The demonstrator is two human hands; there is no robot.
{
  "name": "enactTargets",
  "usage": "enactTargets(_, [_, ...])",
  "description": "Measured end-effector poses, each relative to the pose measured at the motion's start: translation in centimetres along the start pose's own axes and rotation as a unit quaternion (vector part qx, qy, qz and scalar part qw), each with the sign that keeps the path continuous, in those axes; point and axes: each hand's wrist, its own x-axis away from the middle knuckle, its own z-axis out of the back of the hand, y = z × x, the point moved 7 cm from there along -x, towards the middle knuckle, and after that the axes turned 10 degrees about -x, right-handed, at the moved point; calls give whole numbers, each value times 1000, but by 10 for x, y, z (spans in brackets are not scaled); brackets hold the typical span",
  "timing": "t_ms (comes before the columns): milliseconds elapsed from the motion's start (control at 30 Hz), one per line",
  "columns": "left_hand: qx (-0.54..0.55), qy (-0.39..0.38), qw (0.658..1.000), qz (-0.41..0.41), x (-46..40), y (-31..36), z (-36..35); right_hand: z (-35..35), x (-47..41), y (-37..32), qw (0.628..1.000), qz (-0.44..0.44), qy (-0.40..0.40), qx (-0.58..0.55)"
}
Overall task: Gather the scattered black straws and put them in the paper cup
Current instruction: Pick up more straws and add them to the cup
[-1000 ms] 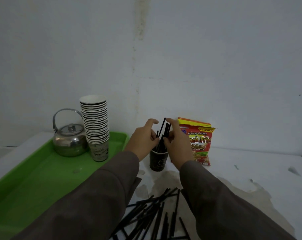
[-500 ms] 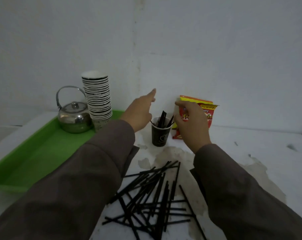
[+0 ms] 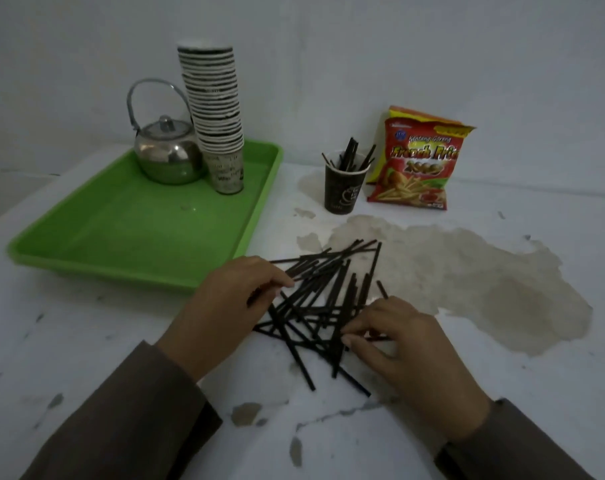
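On the green tray point(image 3: 86, 233) at left stand one metal kettle point(image 3: 167, 155) and one stack of cups point(image 3: 214, 109). On the white table point(image 3: 86, 341), the left hand point(image 3: 225, 306) curls its fingers on the edge of a crisscrossed pile of black straws point(image 3: 325, 292) — too tangled to count, most running near-to-far. The right hand point(image 3: 405, 348) pinches straw ends at the pile's near right. Beyond, one paper cup point(image 3: 344, 190) holds several upright straws, beside one snack bag point(image 3: 419, 161).

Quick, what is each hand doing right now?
Left hand: closing on straws at the pile's edge.
Right hand: pinching straws in the pile.
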Motion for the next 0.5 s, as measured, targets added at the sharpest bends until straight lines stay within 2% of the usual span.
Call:
enactTargets(133, [-11,-37,999,-33,-3,7,-2,-12,-12,-19,999,-3,8,50])
enactTargets(333, [-12,-47,998,-34,-1,3,4,-32,-40,-13,988,-92,15,122])
enactTargets(500, [-20,-80,996,-27,1,2,3,-33,-43,-13,989,-103,13,102])
